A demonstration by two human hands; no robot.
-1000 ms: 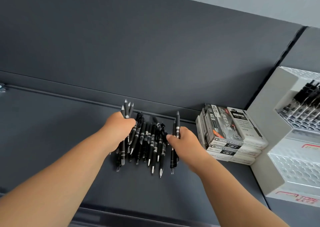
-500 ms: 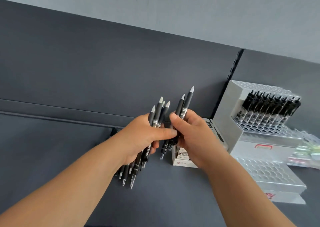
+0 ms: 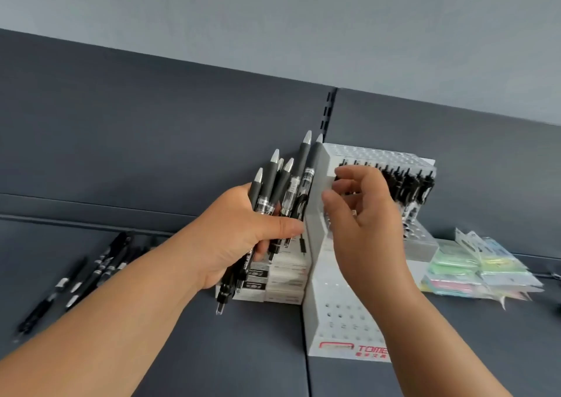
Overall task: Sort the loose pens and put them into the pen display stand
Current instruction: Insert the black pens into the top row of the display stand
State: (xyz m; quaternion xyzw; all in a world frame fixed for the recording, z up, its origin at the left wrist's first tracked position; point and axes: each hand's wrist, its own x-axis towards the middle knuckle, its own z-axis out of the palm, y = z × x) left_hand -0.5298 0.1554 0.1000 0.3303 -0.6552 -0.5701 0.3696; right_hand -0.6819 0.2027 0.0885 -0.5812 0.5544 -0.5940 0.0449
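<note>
The left hand (image 3: 243,232) is clamped around a bundle of black pens (image 3: 274,184), tips up, just left of the stand (image 3: 337,314). The right hand (image 3: 364,223) is raised in front of the stand's upper tier with fingers loosely curled and apart, nothing visible between them, beside the row of pens (image 3: 406,181) already seated there. More loose pens (image 3: 91,272) lie on the shelf (image 3: 243,351) at far left, boxes (image 3: 282,278) are stacked against the stand's left side, and packets (image 3: 473,266) lie to its right.

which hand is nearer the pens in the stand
Right. The right hand is at the row of pens in the stand; the left hand is left of it, gripping a pen bundle.
</note>
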